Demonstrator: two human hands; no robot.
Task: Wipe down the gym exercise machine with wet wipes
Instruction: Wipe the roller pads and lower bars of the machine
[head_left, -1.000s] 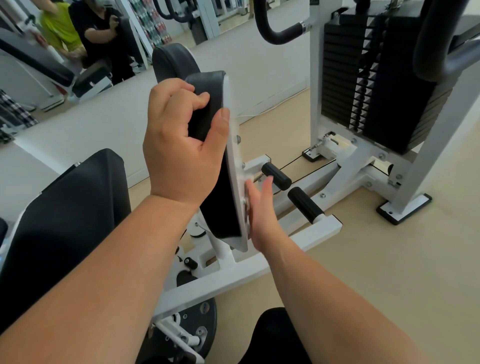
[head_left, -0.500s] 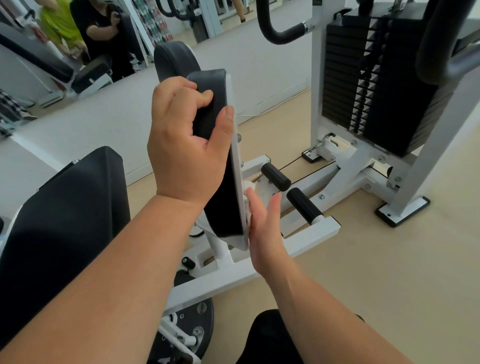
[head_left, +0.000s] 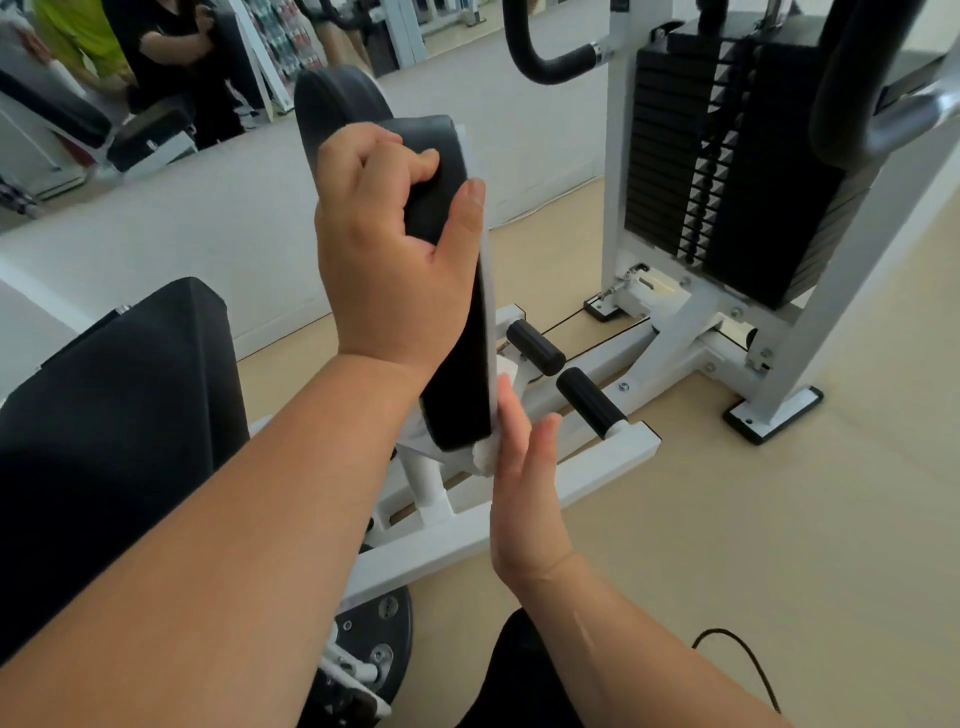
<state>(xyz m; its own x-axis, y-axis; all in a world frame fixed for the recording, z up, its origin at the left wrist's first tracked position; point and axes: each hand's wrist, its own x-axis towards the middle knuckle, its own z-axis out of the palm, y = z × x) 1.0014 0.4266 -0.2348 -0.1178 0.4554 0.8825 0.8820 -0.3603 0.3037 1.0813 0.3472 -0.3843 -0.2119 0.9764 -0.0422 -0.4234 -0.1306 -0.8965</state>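
A black cushioned pad (head_left: 457, 374) with a white backing plate stands upright on the white machine frame (head_left: 524, 499). My left hand (head_left: 389, 249) grips the pad's top, fingers curled over its edge and thumb on the white plate. My right hand (head_left: 524, 483) is held flat, fingers straight, pressing a crumpled white wet wipe (head_left: 485, 457) against the plate's lower edge. Most of the wipe is hidden behind my palm.
A black seat pad (head_left: 119, 415) is at the left. Two black foot rollers (head_left: 535, 345) stick out from the frame. The weight stack (head_left: 727, 156) stands at the right, a mirror wall behind. A black cable (head_left: 748, 660) lies on the beige floor.
My right hand has slid down the white backing plate to its bottom edge, and the wipe now shows under the pad. My left hand keeps its grip.
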